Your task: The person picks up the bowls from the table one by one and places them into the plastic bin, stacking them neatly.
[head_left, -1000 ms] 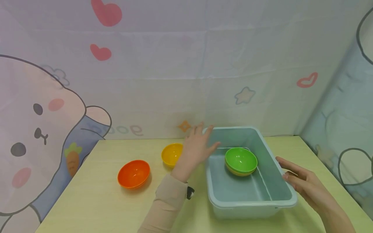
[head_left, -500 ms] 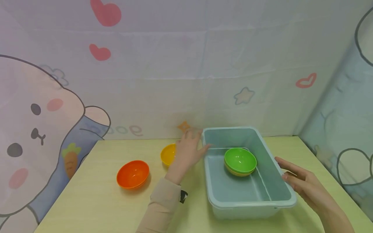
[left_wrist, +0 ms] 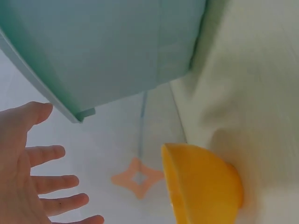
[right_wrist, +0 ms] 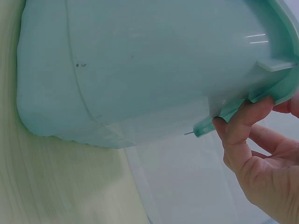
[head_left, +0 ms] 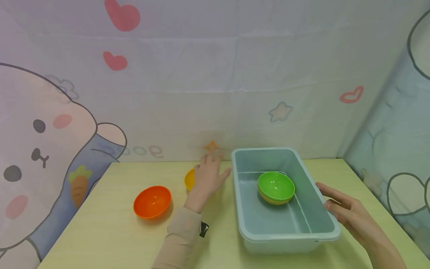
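My left hand (head_left: 207, 178) hangs over the table with its fingers spread, partly covering a small yellow bowl (head_left: 189, 179). In the left wrist view a gap separates the fingers from that yellow bowl (left_wrist: 205, 186). To its left sits an orange bowl (head_left: 152, 202), upright on the table. My right hand (head_left: 354, 216) grips the right rim of a pale blue-green plastic basin (head_left: 289, 237); the right wrist view has the fingers curled under the rim (right_wrist: 275, 95). Inside the basin a green bowl (head_left: 276, 185) is nested in a yellowish one (head_left: 275, 202).
A light wood-look table (head_left: 111, 231) carries everything. Right behind it hangs a printed cloth backdrop (head_left: 188, 112), and another printed cloth (head_left: 399, 149) borders the right side. The basin's high walls stand between the two hands.
My left hand has moved left and a little lower, away from the basin's left rim and over the yellow bowl. The right hand stays at the basin's rim.
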The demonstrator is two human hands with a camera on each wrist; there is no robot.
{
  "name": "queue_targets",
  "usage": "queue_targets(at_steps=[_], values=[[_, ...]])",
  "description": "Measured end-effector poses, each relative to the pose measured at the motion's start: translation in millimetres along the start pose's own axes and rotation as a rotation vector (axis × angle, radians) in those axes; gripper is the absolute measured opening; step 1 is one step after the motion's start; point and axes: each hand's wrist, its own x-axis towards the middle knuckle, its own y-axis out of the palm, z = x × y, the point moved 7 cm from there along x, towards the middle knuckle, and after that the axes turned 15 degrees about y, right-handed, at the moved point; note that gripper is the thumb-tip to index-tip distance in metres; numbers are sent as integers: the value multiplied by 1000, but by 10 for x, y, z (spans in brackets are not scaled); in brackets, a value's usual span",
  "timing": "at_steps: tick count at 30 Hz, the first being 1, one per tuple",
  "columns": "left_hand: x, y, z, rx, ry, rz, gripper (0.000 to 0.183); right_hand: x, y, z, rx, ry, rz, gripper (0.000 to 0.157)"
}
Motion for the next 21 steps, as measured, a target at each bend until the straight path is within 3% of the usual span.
queue_targets(at_steps=[10, 21], values=[[-20, 112, 182, 36, 9, -51, 57, 14, -4, 0, 10, -2, 5, 53], [-86, 260, 334, 84, -22, -2, 54, 10, -8, -7, 13, -5, 11, 53]])
